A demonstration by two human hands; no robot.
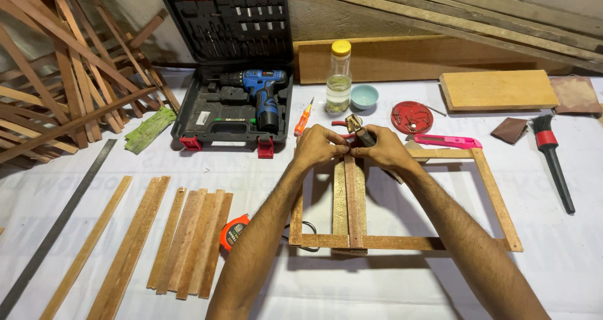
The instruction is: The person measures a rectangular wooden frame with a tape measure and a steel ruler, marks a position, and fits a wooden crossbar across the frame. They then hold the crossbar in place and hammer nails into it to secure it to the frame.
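A rectangular wooden frame (pixel 496 197) lies on the white sheet in front of me, with two upright slats (pixel 349 200) laid across it near its left side. My left hand (pixel 319 145) pinches something small at the top end of the slats. My right hand (pixel 383 148) grips the handle of a small hammer (pixel 355 124) just above the same spot, its head between my two hands. Both hands touch at the fingertips.
Loose wooden slats (pixel 188 241) lie at left with a tape measure (pixel 234 231) and a steel ruler (pixel 56 227). An open drill case (pixel 233 116) with a blue drill (pixel 264 94), a bottle (pixel 339 76), bowl (pixel 364 96), red lid of nails (pixel 411 116), pink cutter (pixel 446 141) and brush (pixel 556 163) sit behind.
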